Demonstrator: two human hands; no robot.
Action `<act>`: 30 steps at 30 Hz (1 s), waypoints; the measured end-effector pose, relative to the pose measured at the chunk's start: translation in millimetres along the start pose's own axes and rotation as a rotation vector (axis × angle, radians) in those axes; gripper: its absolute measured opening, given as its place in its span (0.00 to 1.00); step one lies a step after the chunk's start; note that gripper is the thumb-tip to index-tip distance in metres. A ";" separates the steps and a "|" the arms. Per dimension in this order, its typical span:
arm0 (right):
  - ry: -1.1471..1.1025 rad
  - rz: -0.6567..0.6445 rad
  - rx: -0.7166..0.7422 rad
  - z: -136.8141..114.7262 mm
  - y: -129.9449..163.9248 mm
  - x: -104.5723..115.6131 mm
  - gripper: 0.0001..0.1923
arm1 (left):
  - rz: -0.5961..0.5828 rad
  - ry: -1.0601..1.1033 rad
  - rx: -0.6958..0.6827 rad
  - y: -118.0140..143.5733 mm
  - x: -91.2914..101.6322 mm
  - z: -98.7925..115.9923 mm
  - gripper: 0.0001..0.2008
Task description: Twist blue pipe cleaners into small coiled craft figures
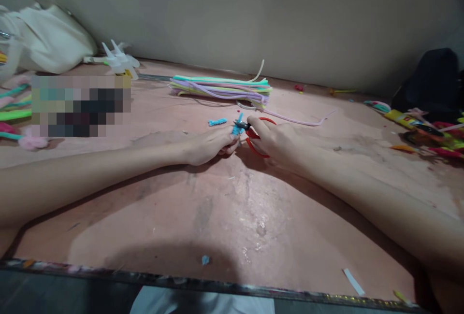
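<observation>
My left hand (210, 146) pinches a short blue pipe cleaner piece (237, 128) at its fingertips, low over the pinkish table (224, 217). My right hand (277, 142) grips red-handled scissors (253, 135), whose dark blades meet the blue piece. Another cut blue piece (217, 121) lies on the table just left of the blades. Behind the hands lies a bundle of pastel pipe cleaners (223, 88), and a lilac one (300, 121) trails off to the right.
A white bag (47, 38) and white plastic clips (119, 60) sit at the far left. Coloured craft bits (424, 133) and a dark bag (435, 79) crowd the right edge. Small scraps (205, 259) lie near the front edge. A grey wall rises behind.
</observation>
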State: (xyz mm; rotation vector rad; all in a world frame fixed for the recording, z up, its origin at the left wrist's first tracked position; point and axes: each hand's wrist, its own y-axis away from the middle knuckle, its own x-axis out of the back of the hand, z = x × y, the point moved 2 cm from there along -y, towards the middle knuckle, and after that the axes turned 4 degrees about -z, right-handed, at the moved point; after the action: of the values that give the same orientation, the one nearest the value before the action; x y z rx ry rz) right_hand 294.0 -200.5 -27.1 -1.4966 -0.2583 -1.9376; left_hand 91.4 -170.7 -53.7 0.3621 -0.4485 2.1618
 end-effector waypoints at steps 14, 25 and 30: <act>-0.425 0.001 -0.072 -0.1 -3.7 16.1 0.20 | -0.034 -0.197 -0.027 -0.1 3.4 0.4 0.17; -0.285 -0.269 -0.211 -6.1 -8.3 24.4 0.17 | 0.005 -0.286 -0.082 0.1 3.6 -1.6 0.17; -0.225 -0.284 -0.112 -3.1 -10.1 21.1 0.15 | 0.034 -0.112 0.007 -2.0 0.3 -1.3 0.19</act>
State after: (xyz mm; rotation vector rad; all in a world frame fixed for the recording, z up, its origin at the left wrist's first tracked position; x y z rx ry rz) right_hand 282.9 -202.5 -6.4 -1.8378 -0.4918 -2.0271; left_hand 92.8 -168.8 -54.3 0.4844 -0.5127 2.1842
